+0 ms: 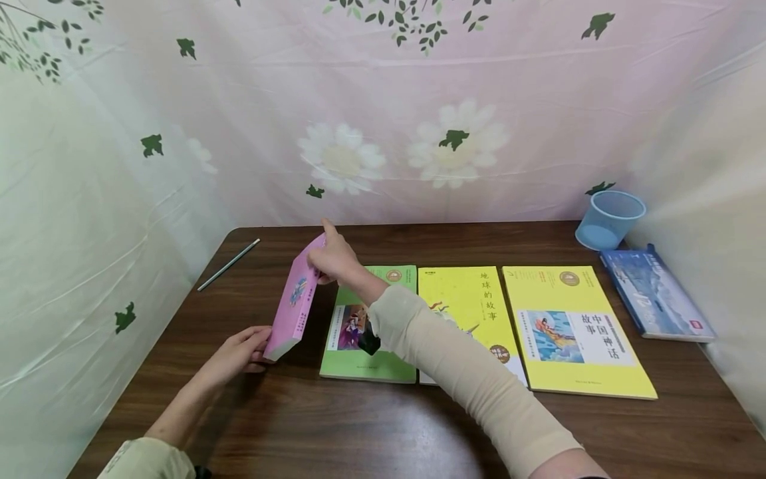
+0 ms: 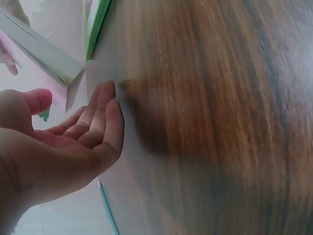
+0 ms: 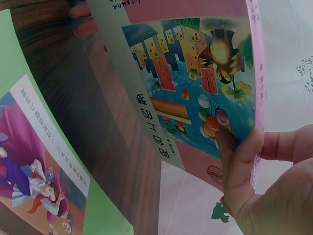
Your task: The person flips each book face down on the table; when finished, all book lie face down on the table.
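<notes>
Progress: green paperback, two yellow storybooks flat, right; pink paperback seems pending, right hand pinching it, left hand loosely cupped beside.

A slim pencil lies far left, a light-blue cup far right, before a flowered curtain.

The pink paperback bears multicoloured balloons on blue; the myth storybook is yellow, the desk brown wood-grained, the backdrop pink with white daisies.
</notes>
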Available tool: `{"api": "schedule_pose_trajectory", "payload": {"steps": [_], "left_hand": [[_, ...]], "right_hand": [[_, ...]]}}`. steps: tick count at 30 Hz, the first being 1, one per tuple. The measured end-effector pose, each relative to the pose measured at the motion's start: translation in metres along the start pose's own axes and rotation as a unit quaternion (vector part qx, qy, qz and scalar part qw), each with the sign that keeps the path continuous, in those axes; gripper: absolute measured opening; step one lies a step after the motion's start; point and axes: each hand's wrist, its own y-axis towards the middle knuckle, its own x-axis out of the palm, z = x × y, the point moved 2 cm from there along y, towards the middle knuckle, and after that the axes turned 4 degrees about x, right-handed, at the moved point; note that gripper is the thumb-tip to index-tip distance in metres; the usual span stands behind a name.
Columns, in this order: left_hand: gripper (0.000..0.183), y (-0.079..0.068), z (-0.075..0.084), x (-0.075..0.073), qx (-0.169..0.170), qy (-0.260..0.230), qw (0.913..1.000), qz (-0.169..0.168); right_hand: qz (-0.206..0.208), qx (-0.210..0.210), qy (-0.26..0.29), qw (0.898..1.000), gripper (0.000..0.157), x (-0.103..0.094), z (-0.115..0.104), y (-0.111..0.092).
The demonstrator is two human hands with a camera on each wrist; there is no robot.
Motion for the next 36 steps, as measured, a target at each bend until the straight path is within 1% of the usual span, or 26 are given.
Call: {"api": "schedule_pose_trajectory", "payload": {"steps": [4,9,12,16,19,22,25,28,33,36], "left_hand": [[0.067,0.001,-0.001,-0.001,-0.009,-0.04,0.999,-0.02],[0.067,-0.001,0.002,-0.002,-0.009,-0.059,0.9976,-0.034],[0.066,-0.002,0.004,-0.002,-0.012,-0.063,0.9973,-0.034],[0.065,-0.004,0.004,-0.003,-0.022,-0.063,0.9975,-0.024],[0.065,-0.005,0.004,-0.005,-0.029,-0.064,0.9975,-0.012],[0.064,-0.005,0.005,-0.007,-0.031,-0.061,0.9977,-0.001],[0.063,-0.006,0.005,-0.009,-0.032,-0.057,0.9977,0.015],[0.063,-0.007,0.007,-0.01,-0.026,-0.053,0.998,0.025],[0.06,-0.009,0.01,-0.013,-0.015,-0.056,0.9975,0.042],[0.06,-0.011,0.01,-0.015,-0.008,-0.047,0.9977,0.049]], "right_hand": [[-0.009,0.002,0.023,1.0,0.096,0.001,-0.002,-0.001],[-0.017,0.003,0.035,0.999,0.097,0.002,-0.003,-0.001],[-0.017,0.001,0.037,0.999,0.097,0.002,-0.004,-0.001],[-0.018,-0.003,0.035,0.999,0.097,0.001,-0.003,0.0],[-0.013,-0.007,0.022,1.0,0.096,0.002,-0.001,0.001],[-0.007,-0.022,-0.01,1.0,0.095,0.002,0.001,0.002],[-0.004,-0.046,-0.047,0.998,0.094,0.003,0.003,0.004],[-0.001,-0.06,-0.069,0.996,0.094,0.004,0.005,0.005],[0.008,-0.059,-0.077,0.995,0.094,0.003,0.01,0.006],[0.007,-0.064,-0.092,0.994,0.093,0.003,0.014,0.007]]}}
